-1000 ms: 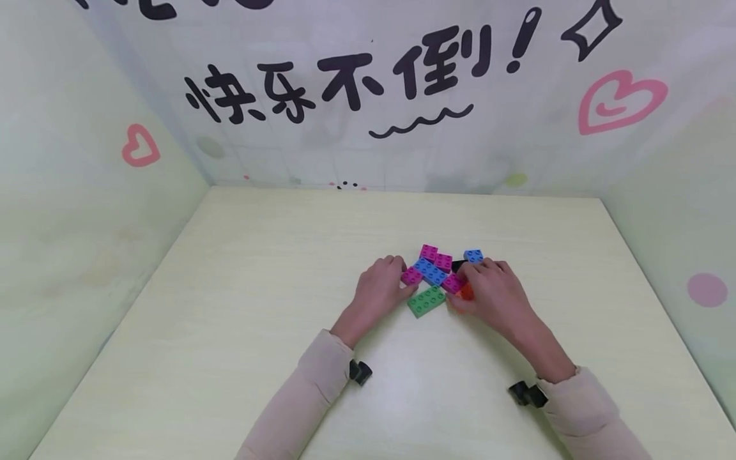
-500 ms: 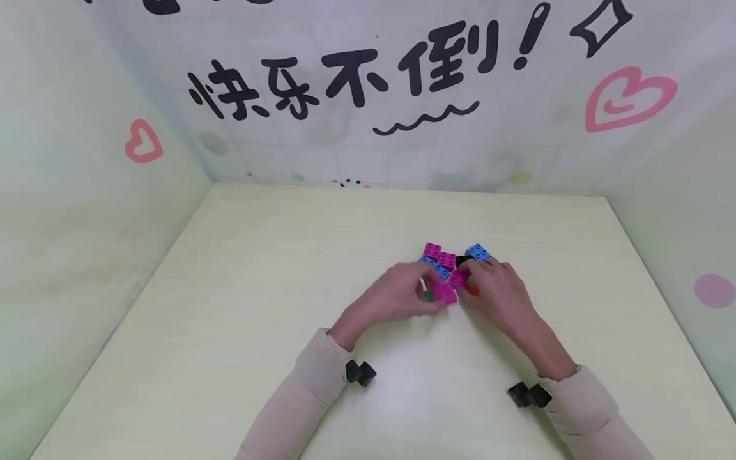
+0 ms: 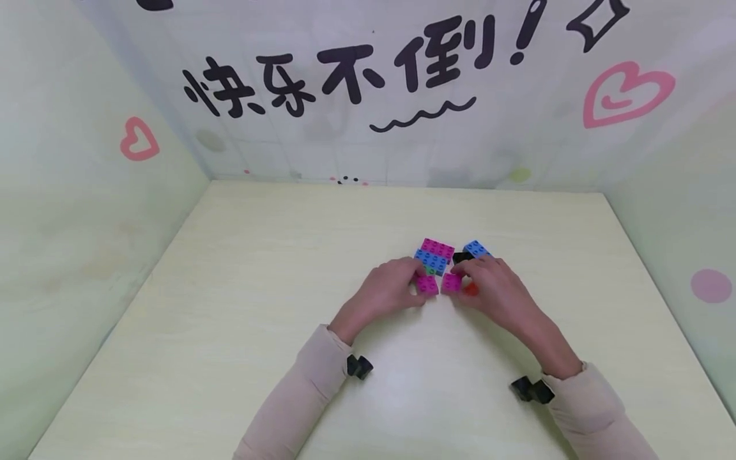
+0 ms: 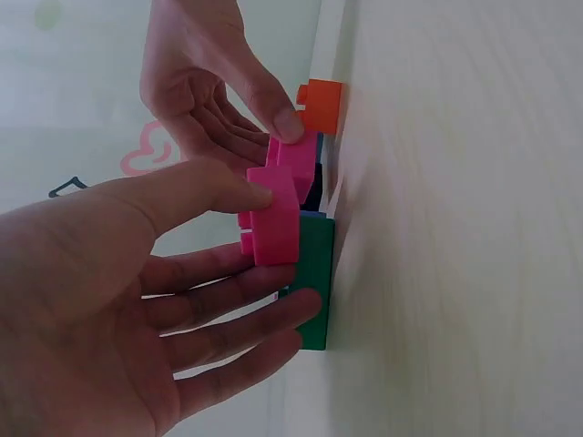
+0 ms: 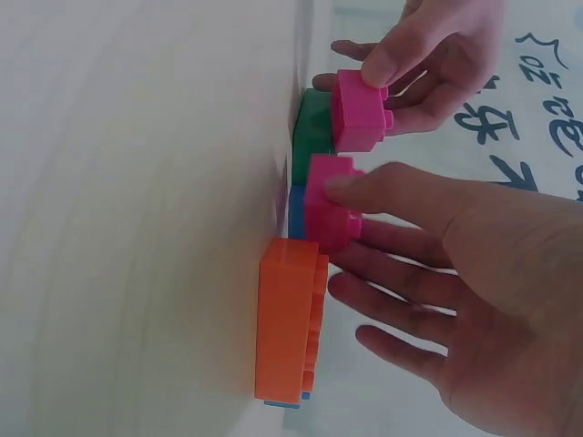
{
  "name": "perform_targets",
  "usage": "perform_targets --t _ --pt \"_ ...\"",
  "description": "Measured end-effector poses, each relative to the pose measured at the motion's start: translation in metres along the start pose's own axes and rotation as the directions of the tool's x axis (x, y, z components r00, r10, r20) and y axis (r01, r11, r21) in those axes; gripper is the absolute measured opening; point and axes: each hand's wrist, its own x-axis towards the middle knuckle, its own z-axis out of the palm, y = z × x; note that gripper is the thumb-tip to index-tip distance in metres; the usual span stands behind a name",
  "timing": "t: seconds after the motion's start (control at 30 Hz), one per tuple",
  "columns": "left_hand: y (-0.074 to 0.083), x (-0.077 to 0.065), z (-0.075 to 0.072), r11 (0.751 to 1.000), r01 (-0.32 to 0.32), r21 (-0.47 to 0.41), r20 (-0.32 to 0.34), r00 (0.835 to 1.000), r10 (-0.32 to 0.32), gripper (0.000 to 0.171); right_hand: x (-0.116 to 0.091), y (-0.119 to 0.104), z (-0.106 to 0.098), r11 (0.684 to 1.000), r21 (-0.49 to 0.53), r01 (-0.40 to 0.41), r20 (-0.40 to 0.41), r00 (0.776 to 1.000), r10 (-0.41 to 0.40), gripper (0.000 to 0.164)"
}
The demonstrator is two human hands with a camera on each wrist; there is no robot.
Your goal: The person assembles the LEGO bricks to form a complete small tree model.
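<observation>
Head view: left grip [image 3: 391, 287] pinches one pink brick [image 3: 427, 285] between thumb and fingers; right grip [image 3: 497, 281] pinches a second pink brick [image 3: 451, 282] close beside it, both studs-up over the counter [image 3: 230, 319]. Around them: one green brick [image 4: 317, 250], one orange brick [image 5: 287, 319], two blue bricks [image 3: 422, 257], one black piece [image 3: 462, 257], and a pink row [image 3: 438, 246], its brick count unclear

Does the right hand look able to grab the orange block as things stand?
Probably not just now: the orange block lies close to the right hand, but that hand pinches a pink block.
</observation>
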Motion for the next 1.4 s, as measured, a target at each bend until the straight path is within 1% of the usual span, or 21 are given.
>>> perform_targets --t 0.1,0.2,0.3,0.4,0.5,0.6,0.73,0.83,0.97,1.07,1.17,1.27,1.4 --pt "-0.002 0.002 0.001 1.0 -0.026 -0.011 -0.014 1.0 0.026 0.037 0.001 0.001 0.003 0.998 0.046 0.032 0.05 0.998 -0.034 0.036" --pt "-0.002 0.003 0.003 0.996 -0.088 0.003 -0.045 0.995 0.088 0.04 0.001 0.002 0.006 0.995 0.081 0.05 0.073 0.996 -0.056 0.04" --pt "0.0 0.005 0.007 0.987 -0.156 0.049 -0.079 0.984 0.159 0.041 0.001 0.002 0.008 0.994 0.1 0.049 0.076 0.995 -0.057 0.046" --pt "0.002 0.005 0.01 0.975 -0.19 0.119 -0.103 0.974 0.202 0.043 0.002 0.001 0.01 0.994 0.104 0.039 0.077 0.996 -0.047 0.047" --pt "0.003 0.005 0.012 0.968 -0.19 0.163 -0.109 0.972 0.209 0.044 0.002 0.0 0.011 0.994 0.105 0.025 0.083 0.996 -0.033 0.046" --pt "0.003 0.005 0.013 0.967 -0.19 0.172 -0.107 0.972 0.21 0.043 0.002 0.0 0.012 0.995 0.102 0.014 0.092 0.995 -0.023 0.043" --pt "0.003 0.006 0.014 0.967 -0.198 0.16 -0.103 0.971 0.216 0.043 0.002 0.0 0.011 0.996 0.093 0.001 0.106 0.994 -0.011 0.04" --pt "0.002 0.007 0.016 0.971 -0.202 0.132 -0.105 0.971 0.216 0.042 0.003 0.0 0.009 0.994 0.103 -0.021 0.119 0.993 0.009 0.038" --pt "0.001 0.009 0.018 0.972 -0.209 0.106 -0.12 0.968 0.221 0.041 0.003 0.0 0.008 0.992 0.122 -0.042 0.128 0.991 0.026 0.037" --pt "0.001 0.01 0.019 0.969 -0.221 0.108 -0.136 0.962 0.235 0.038 0.004 0.001 0.008 0.993 0.115 -0.039 0.123 0.992 0.025 0.037" --pt "0.001 0.011 0.02 0.97 -0.22 0.1 -0.146 0.962 0.233 0.037 0.004 0.002 0.007 0.992 0.116 -0.039 0.134 0.991 0.024 0.037" --pt "0.001 0.011 0.02 0.974 -0.213 0.082 -0.145 0.964 0.224 0.036 0.004 0.004 0.002 0.983 0.173 -0.062 0.162 0.986 0.033 0.038" --pt "0.0 0.012 0.022 0.976 -0.211 0.049 -0.143 0.966 0.216 0.035 0.003 0.007 -0.007 0.957 0.28 -0.079 0.154 0.987 0.037 0.033"
